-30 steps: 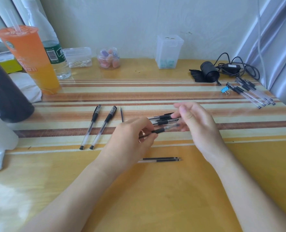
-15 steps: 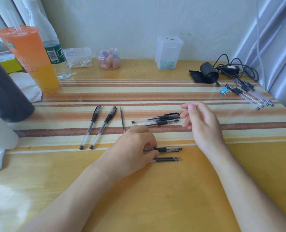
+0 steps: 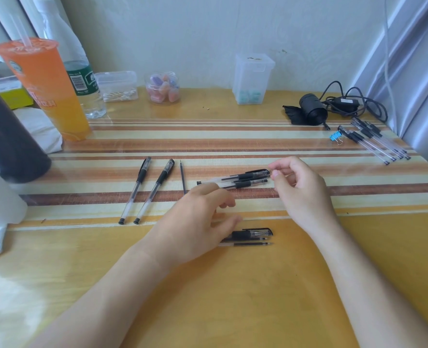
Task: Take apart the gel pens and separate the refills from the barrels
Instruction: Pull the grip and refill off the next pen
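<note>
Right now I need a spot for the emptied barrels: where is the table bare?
Bare: between the orange drink cup and black cable bundle, and right of the right hand. Crowded: the pen cluster between the hands.

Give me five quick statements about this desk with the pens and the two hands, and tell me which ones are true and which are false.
1. The orange drink cup stands at the far left of the table. True.
2. The left hand holds a pen up in the air. False: it hovers open, gripping nothing.
3. Two pens lie side by side left of the hands. True.
4. The blue binder clip lies beside the orange cup. False: it lies far right, next to the bundle of pens.
5. The right hand is at the cap end of the middle pen pile. True.
</note>
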